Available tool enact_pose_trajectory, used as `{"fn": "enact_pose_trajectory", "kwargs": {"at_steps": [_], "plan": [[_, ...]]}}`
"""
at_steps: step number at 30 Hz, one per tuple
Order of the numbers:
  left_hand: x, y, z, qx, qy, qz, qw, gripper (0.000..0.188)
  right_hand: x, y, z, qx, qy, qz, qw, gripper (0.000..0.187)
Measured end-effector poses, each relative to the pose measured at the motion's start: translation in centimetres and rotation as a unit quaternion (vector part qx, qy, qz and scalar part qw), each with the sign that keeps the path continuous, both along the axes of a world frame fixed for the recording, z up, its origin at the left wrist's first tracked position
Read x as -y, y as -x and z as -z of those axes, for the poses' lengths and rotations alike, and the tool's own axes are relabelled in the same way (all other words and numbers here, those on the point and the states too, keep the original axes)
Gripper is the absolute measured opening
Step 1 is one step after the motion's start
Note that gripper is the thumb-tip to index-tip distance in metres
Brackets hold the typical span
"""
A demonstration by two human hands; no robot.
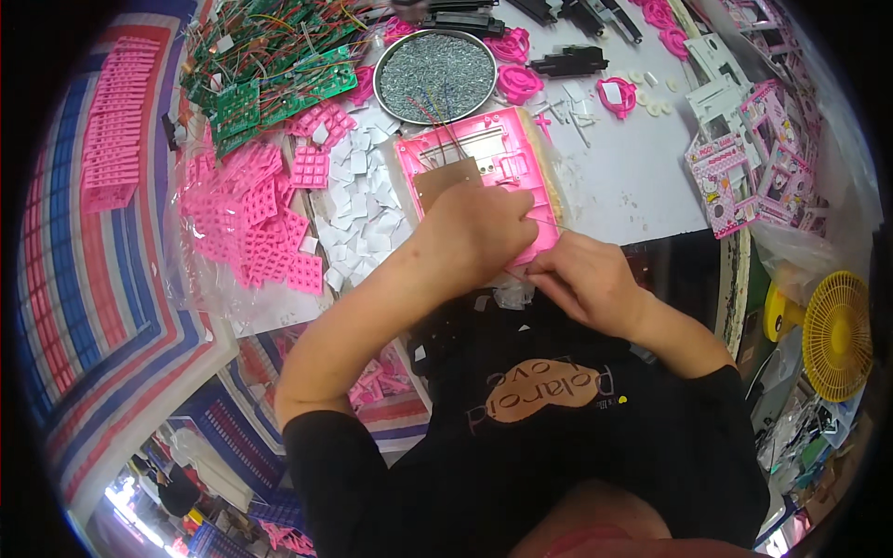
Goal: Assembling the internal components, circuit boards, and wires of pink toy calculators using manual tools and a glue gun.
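Observation:
A pink plastic panel (pixel 510 153) lies in front of me on a cream pad (pixel 549 153) at the table's near edge. A brown board (pixel 445 183) rests over its left part, with thin wires (pixel 448 135) rising from it toward the far side. My left hand (pixel 479 228) bends over the panel beside the board, fingers closed; what they grip is hidden. At the panel's near right corner, my right hand (pixel 593 284) pinches a thin wire between thumb and fingertips.
Beyond the panel stands a round metal tray of screws (pixel 437 74). Left lie white paper squares (pixel 358 200), pink keypads (pixel 251 209) and wired green circuit boards (pixel 279 84). Black plastic parts (pixel 569 61) lie far off; printed pink panels (pixel 758 167) and a yellow fan (pixel 837 335) are right.

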State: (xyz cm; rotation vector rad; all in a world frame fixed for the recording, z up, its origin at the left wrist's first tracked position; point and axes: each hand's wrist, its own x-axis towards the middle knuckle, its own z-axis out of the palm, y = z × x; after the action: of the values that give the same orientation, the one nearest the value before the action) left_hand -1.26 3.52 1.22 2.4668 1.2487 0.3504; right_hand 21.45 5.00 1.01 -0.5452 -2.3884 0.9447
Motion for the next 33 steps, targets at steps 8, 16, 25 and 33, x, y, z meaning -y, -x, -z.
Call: {"fn": "enact_pose_trajectory", "kwargs": {"at_steps": [8, 16, 25, 33], "plan": [[0.9, -1.9, -1.1, 0.315, 0.102, -0.313, 0.89, 0.013, -1.5, -0.7, -0.7, 0.158, -0.073, 0.052, 0.983, 0.015], [6.7, -3.6, 1.2, 0.218, -0.073, -0.221, 0.948, 0.03, -1.9, -0.4, -1.8, 0.215, -0.125, -0.041, 0.968, 0.013], [7.8, -4.0, 3.1, 0.195, -0.085, -0.234, 0.949, 0.026, -1.9, 0.4, -2.7, 0.246, -0.162, -0.1, 0.95, 0.013], [7.8, -3.9, 3.6, 0.181, -0.086, -0.213, 0.956, 0.027, -2.4, -1.4, 1.4, 0.112, -0.087, -0.027, 0.989, 0.015]]}}
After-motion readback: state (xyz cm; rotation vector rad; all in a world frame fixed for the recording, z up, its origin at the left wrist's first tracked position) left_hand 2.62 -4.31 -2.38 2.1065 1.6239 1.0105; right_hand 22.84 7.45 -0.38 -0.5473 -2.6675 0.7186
